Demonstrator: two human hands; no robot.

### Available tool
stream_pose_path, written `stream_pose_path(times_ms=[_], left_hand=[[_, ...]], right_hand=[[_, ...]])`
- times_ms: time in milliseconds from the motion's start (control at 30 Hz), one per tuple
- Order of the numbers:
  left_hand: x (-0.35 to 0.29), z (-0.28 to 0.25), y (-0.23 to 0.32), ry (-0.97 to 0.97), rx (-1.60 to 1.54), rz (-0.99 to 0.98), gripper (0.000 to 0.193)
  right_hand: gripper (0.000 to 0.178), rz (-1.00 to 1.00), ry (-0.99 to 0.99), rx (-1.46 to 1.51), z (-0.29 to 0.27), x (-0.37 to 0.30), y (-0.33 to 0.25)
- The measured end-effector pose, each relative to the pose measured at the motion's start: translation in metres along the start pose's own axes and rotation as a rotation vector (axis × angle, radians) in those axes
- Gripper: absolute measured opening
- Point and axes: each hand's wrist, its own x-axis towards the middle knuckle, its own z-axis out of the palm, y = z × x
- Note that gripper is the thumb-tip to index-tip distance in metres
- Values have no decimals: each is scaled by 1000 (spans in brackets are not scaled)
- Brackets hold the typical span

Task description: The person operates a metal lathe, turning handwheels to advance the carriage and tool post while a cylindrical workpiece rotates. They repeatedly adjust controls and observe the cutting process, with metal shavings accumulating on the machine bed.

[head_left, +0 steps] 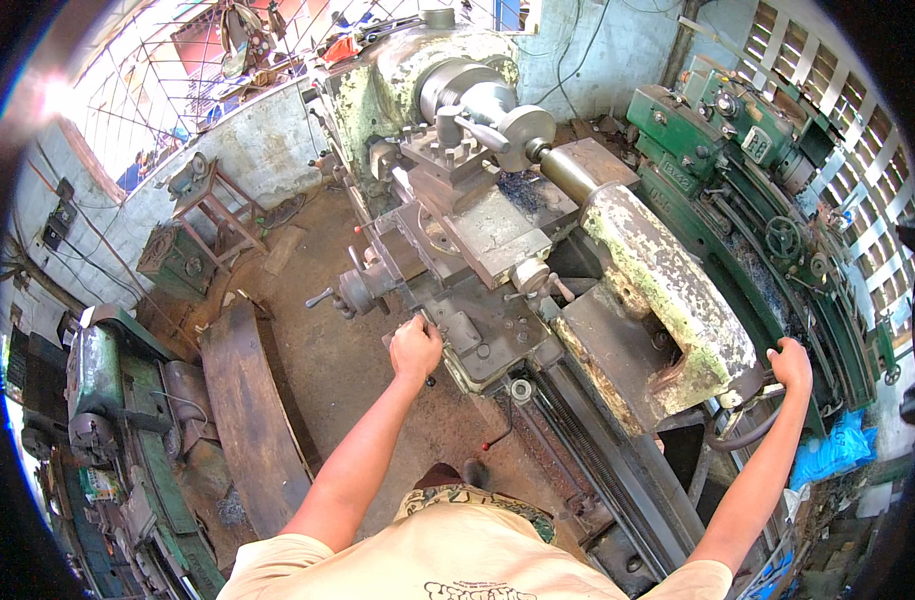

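A large worn metal lathe runs diagonally across the head view. My left hand [415, 348] is closed in a fist at the near-left edge of the lathe carriage [487, 335]; what it grips is hidden. My right hand [791, 365] is wrapped round the rim of the handwheel [745, 428] at the tailstock's near end. The tailstock [677, 290] has chipped cream and green paint. Its steel quill [569, 174] points toward a round metal workpiece [525, 132] in front of the chuck [455, 88]. Beside the workpiece stands the tool post [449, 130] with its clamp lever.
A green lathe [712, 160] stands to the right, and older machines [127, 420] line the left. A wooden board [252, 400] lies at left, near a small stand [217, 205]. Metal shavings [520, 192] lie below the workpiece. A blue plastic bag [835, 448] sits at far right.
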Motion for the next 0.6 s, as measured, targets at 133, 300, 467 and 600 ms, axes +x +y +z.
stream_pose_path(times_ms=[133,300,467,600], left_hand=[[0,-2,2,-1,5,-6,24],[-1,-1,2,4,-6,-9,24],[0,0,1,12,8,-7,24],[0,-1,1,-31,15,-21,22]], right_hand=[[43,-1,11,-13,1,0,1],[42,-17,21,-8,3,2,3],[43,-17,6,-2,4,4,5],[44,-28,23,2,5,4,5]])
